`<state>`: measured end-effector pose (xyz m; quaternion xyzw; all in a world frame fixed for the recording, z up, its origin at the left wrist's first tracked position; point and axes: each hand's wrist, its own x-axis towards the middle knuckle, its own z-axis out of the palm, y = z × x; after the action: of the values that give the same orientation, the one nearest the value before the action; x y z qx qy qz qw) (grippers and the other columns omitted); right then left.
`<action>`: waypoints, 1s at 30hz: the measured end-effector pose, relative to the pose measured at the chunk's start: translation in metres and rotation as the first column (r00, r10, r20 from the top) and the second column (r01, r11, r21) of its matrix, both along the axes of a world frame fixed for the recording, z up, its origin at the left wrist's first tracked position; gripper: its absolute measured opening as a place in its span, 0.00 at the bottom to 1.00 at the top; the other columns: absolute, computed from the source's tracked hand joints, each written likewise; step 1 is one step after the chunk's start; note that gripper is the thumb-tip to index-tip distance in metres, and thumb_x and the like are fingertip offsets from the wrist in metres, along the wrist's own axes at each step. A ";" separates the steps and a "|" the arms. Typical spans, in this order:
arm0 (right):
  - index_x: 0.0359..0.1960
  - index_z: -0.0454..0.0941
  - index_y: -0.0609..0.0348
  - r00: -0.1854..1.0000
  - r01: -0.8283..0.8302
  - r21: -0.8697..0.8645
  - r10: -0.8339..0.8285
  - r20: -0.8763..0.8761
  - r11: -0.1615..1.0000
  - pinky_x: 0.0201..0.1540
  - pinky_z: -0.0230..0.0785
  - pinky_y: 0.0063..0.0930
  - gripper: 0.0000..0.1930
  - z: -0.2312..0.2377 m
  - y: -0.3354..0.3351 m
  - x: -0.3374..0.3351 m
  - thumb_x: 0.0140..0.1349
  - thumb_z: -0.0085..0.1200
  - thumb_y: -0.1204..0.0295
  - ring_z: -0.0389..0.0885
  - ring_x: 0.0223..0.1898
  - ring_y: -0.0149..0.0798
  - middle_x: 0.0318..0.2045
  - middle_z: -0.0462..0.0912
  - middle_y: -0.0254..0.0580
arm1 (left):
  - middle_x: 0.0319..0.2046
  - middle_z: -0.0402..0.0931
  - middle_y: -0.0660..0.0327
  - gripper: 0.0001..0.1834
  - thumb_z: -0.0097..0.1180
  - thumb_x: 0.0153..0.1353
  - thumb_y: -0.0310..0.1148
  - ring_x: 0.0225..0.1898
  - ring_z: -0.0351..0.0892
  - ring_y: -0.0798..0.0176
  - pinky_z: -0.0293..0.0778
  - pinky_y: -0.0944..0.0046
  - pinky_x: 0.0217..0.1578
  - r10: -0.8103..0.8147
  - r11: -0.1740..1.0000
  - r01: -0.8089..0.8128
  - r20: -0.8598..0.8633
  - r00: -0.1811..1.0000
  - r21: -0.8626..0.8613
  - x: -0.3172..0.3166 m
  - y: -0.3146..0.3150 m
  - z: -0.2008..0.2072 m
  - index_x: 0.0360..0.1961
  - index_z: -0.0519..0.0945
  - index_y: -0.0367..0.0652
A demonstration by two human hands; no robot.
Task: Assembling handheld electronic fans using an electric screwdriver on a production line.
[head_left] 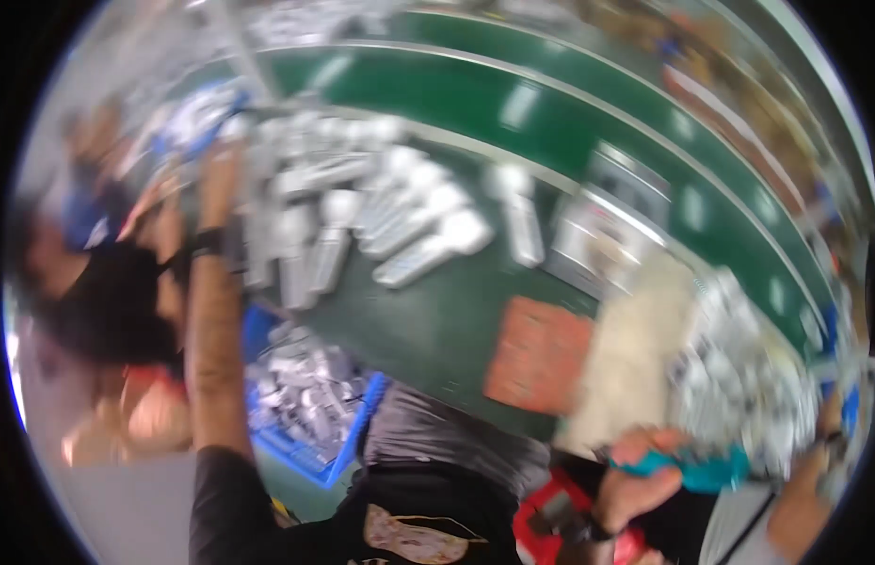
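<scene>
My left arm stretches to the far left of the table, and my left hand point(224, 165) is by the row of white handled pieces with round heads point(437, 250). Motion blurs its fingers, so I cannot tell if it holds one. Low on the right, my right hand point(644, 476) is closed around a teal, elongated tool-like object point(710, 471); its exact kind is blurred. Several more of the white pieces lie side by side, and a single white piece point(520, 215) lies apart, farther right.
A blue bin point(348, 443) of small grey-white parts stands near my left side. On the green table lie a reddish square pad point(539, 356), a beige cloth point(635, 348) and a clear plastic bag of parts point(738, 377). Another person point(117, 301) is at the left. Green conveyor lanes point(418, 89) run behind.
</scene>
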<state>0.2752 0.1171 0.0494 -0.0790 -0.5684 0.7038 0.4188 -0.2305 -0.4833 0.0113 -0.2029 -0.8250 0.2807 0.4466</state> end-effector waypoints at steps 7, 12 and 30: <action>0.43 0.69 0.66 0.979 -0.039 -0.012 0.041 0.199 0.999 0.27 0.69 0.30 0.36 0.022 -0.007 0.013 0.55 0.64 0.41 0.77 0.25 0.37 0.24 0.75 0.41 | 0.51 0.79 0.57 0.16 0.55 0.67 0.31 0.50 0.77 0.61 0.74 0.64 0.50 -0.907 0.222 0.103 0.166 0.387 0.970 0.187 0.398 0.097 0.54 0.78 0.41; 0.45 0.69 0.66 0.974 -0.007 -0.024 0.012 0.226 1.000 0.28 0.68 0.29 0.36 0.018 -0.008 0.038 0.55 0.65 0.42 0.75 0.25 0.37 0.24 0.74 0.42 | 0.31 0.78 0.55 0.15 0.59 0.62 0.38 0.32 0.79 0.49 0.75 0.53 0.34 -0.903 0.121 0.187 0.186 -0.387 0.975 0.318 0.603 0.033 0.47 0.75 0.44; 0.45 0.70 0.68 0.953 0.065 -0.009 -0.060 0.298 0.998 0.28 0.68 0.27 0.41 0.017 0.020 0.050 0.51 0.64 0.37 0.76 0.25 0.36 0.24 0.75 0.40 | 0.48 0.76 0.48 0.33 0.52 0.64 0.55 0.46 0.78 0.46 0.75 0.48 0.45 -0.626 0.686 0.266 0.735 -0.259 0.677 0.374 0.651 0.020 0.59 0.69 0.38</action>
<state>0.3256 0.1372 0.0666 -0.2059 -0.6158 0.6755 0.3495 0.1438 0.1679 0.0313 -0.5687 -0.7633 -0.2486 -0.1797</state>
